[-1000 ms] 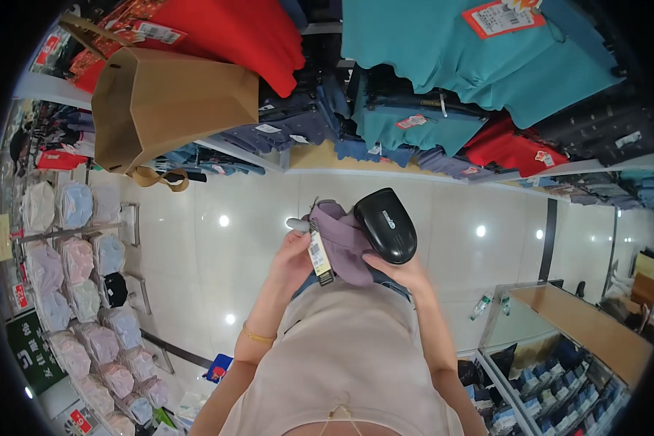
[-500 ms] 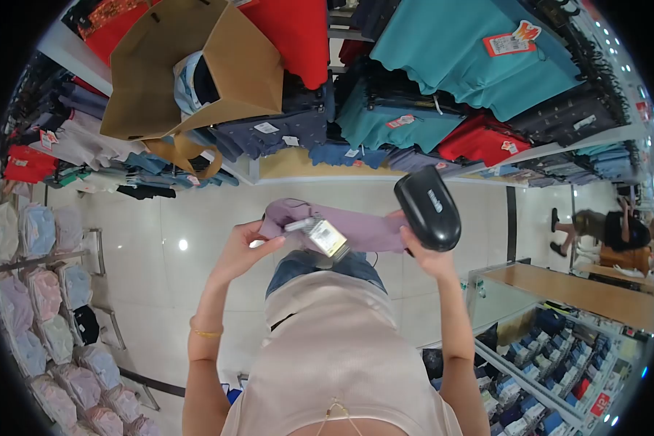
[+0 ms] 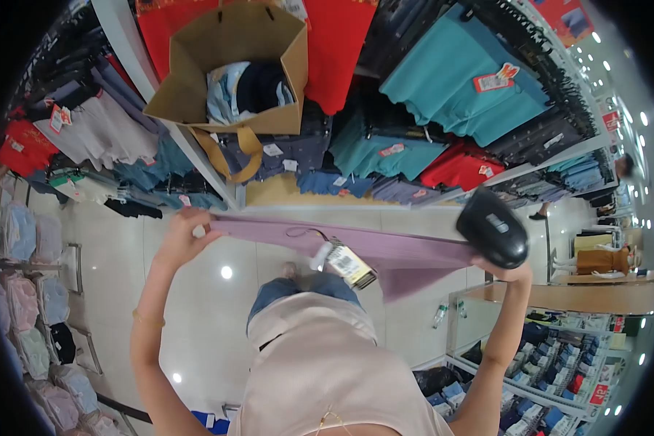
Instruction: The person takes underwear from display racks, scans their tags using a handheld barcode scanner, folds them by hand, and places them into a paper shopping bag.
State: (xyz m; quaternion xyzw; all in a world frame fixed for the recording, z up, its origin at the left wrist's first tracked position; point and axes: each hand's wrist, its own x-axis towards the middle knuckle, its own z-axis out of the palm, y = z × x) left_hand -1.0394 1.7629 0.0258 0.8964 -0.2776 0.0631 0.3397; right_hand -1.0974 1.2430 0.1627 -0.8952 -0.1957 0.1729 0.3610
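A purple cloth garment (image 3: 421, 251) is stretched out sideways in front of the body. Its left end is pinched in my left hand (image 3: 187, 236), between thumb and fingers. The right end is gripped by my right hand (image 3: 503, 270), partly hidden under a glossy black rounded device (image 3: 493, 228) that sits over it; how the device is held cannot be made out. A yellow, white and black price tag (image 3: 350, 266) dangles from a dark cord near the middle of the cloth, beside a small grey-white piece (image 3: 318, 256).
An open brown paper bag (image 3: 178, 91) with folded clothes inside stands at the upper left, before racks of red and teal garments (image 3: 458, 80). Packaged pale items (image 3: 23, 294) hang at left. A display case (image 3: 545, 298) stands at right, with distant people beyond.
Both hands have moved apart, spreading the bunched purple cloth into a long strip. The black device has shifted right with my right hand. The view has turned, showing more inside the bag.
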